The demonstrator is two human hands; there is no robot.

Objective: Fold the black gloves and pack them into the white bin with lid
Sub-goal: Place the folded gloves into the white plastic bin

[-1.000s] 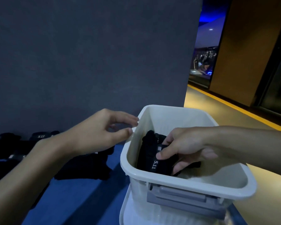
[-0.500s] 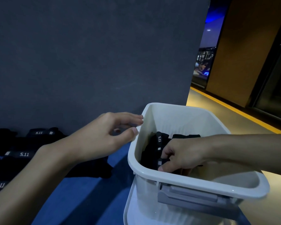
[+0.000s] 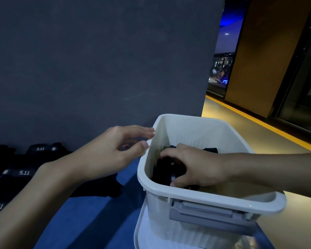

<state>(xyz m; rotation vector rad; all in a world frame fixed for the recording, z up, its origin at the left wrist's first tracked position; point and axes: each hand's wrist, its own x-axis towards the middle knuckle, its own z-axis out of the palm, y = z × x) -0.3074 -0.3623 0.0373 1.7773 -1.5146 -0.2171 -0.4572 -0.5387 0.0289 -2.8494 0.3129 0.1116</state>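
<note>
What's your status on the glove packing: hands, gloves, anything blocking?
Left hand relaxed beside rim of white bin, holding nothing. Right hand inside it, gripping folded black glove. Unpacked gloves lie left of bin; nothing blocking.

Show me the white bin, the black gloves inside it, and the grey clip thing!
white bin (image 3: 196, 133): head view, on its far inside wall.
black gloves (image 3: 164, 170): head view, middle of the folded bundle.
grey clip (image 3: 205, 215): head view, middle of its front face.

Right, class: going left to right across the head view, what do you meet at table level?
Loose black fabric gloves marked 5.11 → left hand → white plastic bin, where the right hand grips folded black gloves.
</note>
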